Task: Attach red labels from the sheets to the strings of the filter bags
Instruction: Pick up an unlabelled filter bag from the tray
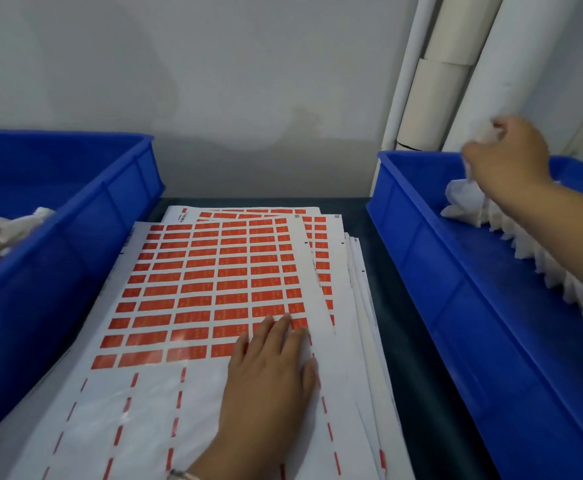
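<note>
A dark desk (418,393) runs back to a pale wall (214,81), and two blue bins flank its middle. The left blue bin (75,237) stands along the desk's left edge and holds crumpled white filter bags (2,233) at its near side, with a bit of red showing beneath them. The right blue bin (456,289) stands along the desk's right edge; inside it a row of white filter bags (539,258) stands packed on edge, running from the far end toward the near right. Behind that bin, at the desk's far right corner, several white and cream rolls (456,64) lean against the wall. Between the bins, a fanned stack of label sheets (359,289) lies on the middle of the desk; the top sheet (214,271) carries a grid of red labels (200,275) over its far part, while its near part is bare backing with only thin red strips left. The left hand (269,372) lies flat on the top sheet near its right edge, fingers straight and together, fingertips on the lowest rows of red labels, holding nothing. The right hand (508,157) is raised over the far end of the right bin, its fingers curled round a white filter bag (487,133), which is blurred.
</note>
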{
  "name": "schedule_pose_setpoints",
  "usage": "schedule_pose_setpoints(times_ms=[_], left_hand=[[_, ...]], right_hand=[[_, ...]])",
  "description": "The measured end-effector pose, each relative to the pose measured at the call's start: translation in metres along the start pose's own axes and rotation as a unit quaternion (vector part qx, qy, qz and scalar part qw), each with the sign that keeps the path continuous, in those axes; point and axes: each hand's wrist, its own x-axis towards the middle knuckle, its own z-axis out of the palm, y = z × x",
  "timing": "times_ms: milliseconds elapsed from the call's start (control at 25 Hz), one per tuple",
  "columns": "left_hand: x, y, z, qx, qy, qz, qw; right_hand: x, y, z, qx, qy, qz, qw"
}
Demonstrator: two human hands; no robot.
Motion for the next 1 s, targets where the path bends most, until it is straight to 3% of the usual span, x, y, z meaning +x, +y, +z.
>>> schedule_pose_setpoints(times_ms=[80,160,280,440,600,800,880,1000], left_hand=[[-0.001,-0.002,-0.003,-0.039,0.004,0.012,0.999],[0.000,-0.001,-0.015,-0.162,0.030,-0.003,0.986],[-0.002,-0.005,-0.042,-0.405,0.057,-0.072,0.910],[-0.008,-0.026,-0.078,-0.490,0.142,-0.062,0.858],[-0.013,-0.054,-0.085,-0.453,0.161,-0.068,0.874],[-0.018,-0.070,-0.068,-0.395,0.147,-0.100,0.901],[-0.019,-0.071,-0.064,-0.366,0.146,-0.074,0.916],[-0.027,-0.067,-0.061,-0.310,0.156,-0.012,0.938]], right_hand=[[-0.039,-0.049,-0.006,0.027,-0.065,-0.063,0.996],[-0.087,-0.087,-0.004,0.037,-0.135,-0.104,0.985],[-0.162,-0.114,0.009,0.041,-0.251,-0.143,0.957],[-0.227,-0.117,0.039,-0.005,-0.288,-0.153,0.945],[-0.261,-0.107,0.066,-0.015,-0.255,-0.128,0.958],[-0.294,-0.090,0.086,0.059,-0.247,-0.019,0.967],[-0.305,-0.085,0.091,0.045,-0.233,-0.043,0.970],[-0.314,-0.084,0.088,0.064,-0.205,-0.144,0.966]])
